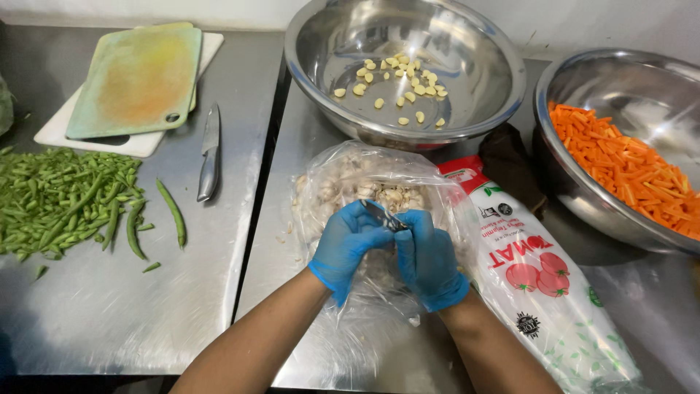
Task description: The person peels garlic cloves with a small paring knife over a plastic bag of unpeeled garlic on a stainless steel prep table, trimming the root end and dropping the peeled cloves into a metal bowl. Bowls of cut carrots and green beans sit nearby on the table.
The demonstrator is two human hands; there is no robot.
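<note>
Seen from above, two bare forearms reach up from the bottom edge onto a steel counter (219,292). Both hands wear blue gloves and meet at the centre. The left hand (348,244) is curled shut, its fingers wrapped around a small knife (383,216) whose short metal blade points toward the other hand. The right hand (430,259) is also curled, fingers pressed together against the blade tip; a clove may be pinched there, but it is hidden and cannot be told.

Under and just beyond the hands lies an open clear plastic bag (350,182) holding pale unpeeled garlic (379,193). Touching the bag on the right, a long plastic pouch (539,284) printed with red tomatoes lies slantwise toward the lower right corner.

To the left, well apart from the hands, a heap of cut green beans (62,197) spreads over the counter, with a few whole beans beside it. A steel kitchen knife (210,153) lies between the beans and the bag.

Farther back, a large steel bowl (481,102) sits just behind the bag, with peeled garlic cloves (397,84) scattered inside. On the right, a second steel bowl (583,197) holds orange carrot sticks (627,164). At the far left, a stained green cutting board (138,80) rests on a white board (95,138).
</note>
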